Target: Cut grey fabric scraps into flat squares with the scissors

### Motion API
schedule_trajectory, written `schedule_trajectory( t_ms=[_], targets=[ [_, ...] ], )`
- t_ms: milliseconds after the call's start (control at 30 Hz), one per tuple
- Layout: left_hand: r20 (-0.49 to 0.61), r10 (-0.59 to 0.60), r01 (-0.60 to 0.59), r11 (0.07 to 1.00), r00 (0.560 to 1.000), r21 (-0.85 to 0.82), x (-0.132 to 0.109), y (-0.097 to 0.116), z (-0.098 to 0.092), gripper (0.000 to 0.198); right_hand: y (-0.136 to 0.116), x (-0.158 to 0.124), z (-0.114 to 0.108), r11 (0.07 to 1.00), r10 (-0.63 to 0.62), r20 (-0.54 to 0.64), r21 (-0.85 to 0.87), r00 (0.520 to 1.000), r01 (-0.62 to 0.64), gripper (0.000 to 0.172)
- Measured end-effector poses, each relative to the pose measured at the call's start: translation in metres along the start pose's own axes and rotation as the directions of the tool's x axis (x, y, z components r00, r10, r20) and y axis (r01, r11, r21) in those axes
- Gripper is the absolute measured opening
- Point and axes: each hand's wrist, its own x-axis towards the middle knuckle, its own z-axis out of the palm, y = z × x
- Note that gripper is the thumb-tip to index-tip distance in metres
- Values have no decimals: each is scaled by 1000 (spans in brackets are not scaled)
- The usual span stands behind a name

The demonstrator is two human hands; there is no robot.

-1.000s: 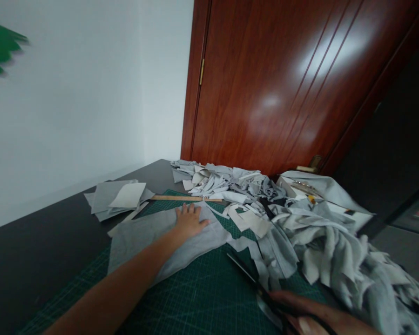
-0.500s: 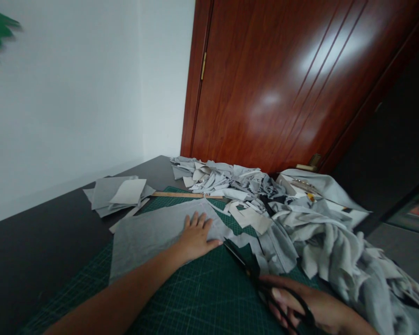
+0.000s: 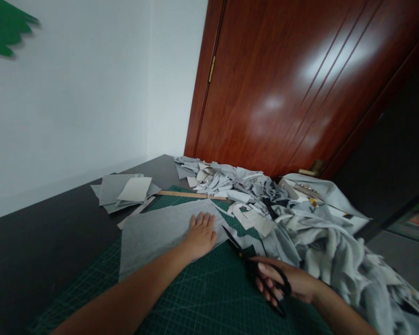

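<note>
Grey cloth (image 3: 157, 237): lies on cutting mat (image 3: 195, 302); left hand (image 3: 200, 235) rests flat atop, unclenched, presumably steadying it. Scissors (image 3: 240, 252): gripped in right hand (image 3: 293, 279), pointed toward cloth's right end.

Here's the bench (image 3: 56, 237), dark and matte, its far corner running up beside the door. Across its near part spreads a green cutting mat (image 3: 212, 298), ruled with a fine pale grid. Over on the left, straight on the dark top, sits a loose stack of grey cloth pieces (image 3: 110, 188), edges out of line, a paler one uppermost! A pale strip (image 3: 138, 213) slants just beside it, toward the mat. And at the far end, look, a long tangled heap of scraps (image 3: 223, 179), grey and off-white, piled along the bench's back edge.
</note>
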Motion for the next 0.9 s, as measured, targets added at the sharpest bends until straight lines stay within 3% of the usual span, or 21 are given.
schedule_trajectory(
  t_ms=[233,367,633,900],
  targets=[
    [-16,-8,8,1000,1000,-13,2,0,3,58,-1,8,-4,998,7,50,55,999,-10,59],
    [-8,-7,6,1000,1000,-21,2,0,3,60,-5,7,-1,998,30,86,44,996,-33,57],
    [-6,-18,17,999,1000,-37,3,0,1,61,-9,6,7,998,61,-13,-30,998,-62,56],
    [12,2,-1,999,1000,-53,1,-3,-5,68,-8,6,10,996,40,-22,-81,999,-41,57]
  ],
)
